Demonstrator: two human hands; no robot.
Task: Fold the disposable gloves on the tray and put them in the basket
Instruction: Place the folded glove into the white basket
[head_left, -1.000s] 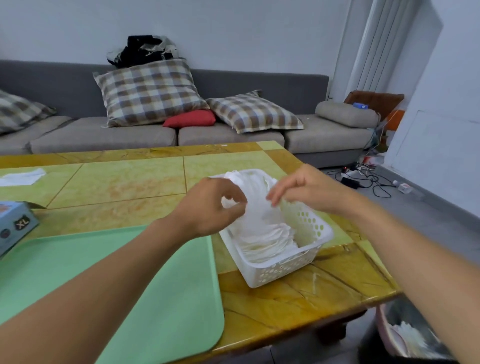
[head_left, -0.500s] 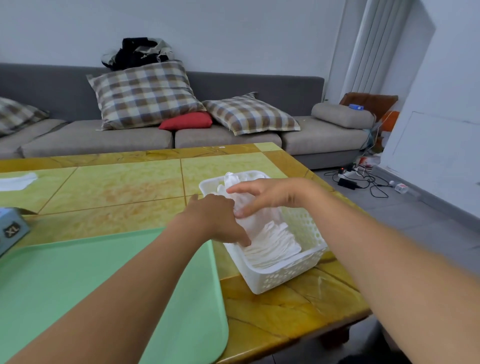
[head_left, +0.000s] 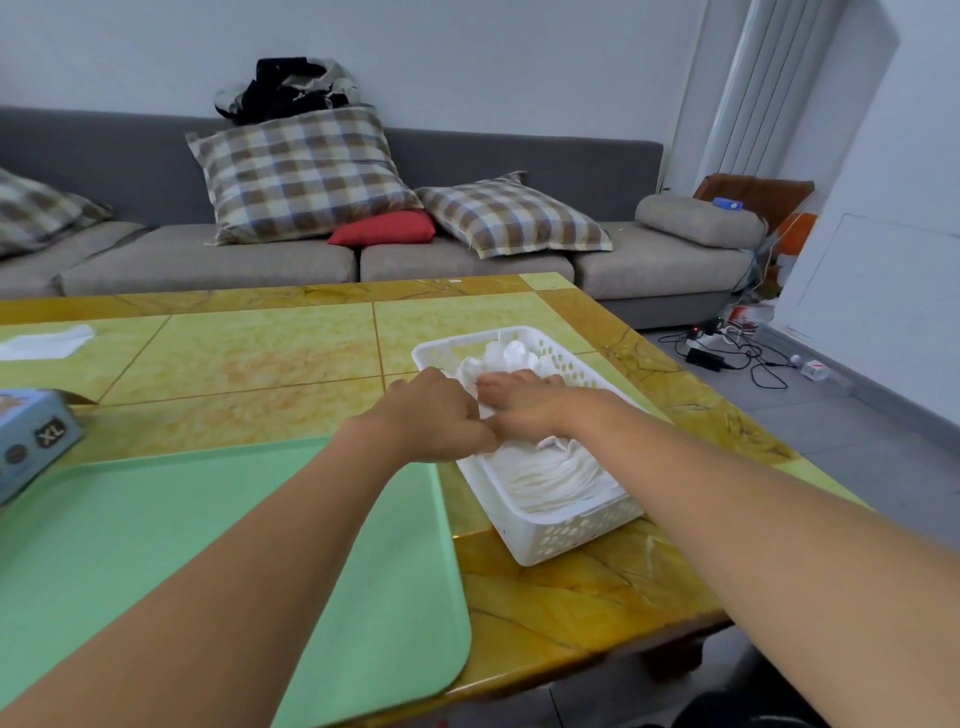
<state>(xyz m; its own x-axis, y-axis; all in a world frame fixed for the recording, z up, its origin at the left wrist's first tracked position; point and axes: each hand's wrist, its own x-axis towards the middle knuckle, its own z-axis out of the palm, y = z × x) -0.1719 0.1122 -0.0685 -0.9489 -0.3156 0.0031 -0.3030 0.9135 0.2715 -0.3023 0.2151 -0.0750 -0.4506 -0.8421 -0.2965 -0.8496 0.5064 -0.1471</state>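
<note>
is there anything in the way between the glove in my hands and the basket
Nothing visible. Both the left hand and right hand already have the glove down inside the white basket, on the folded stack.

Perforated plastic basket (head_left: 558, 540) — glossy marbled table (head_left: 587, 597), matt tray (head_left: 363, 597).
</note>
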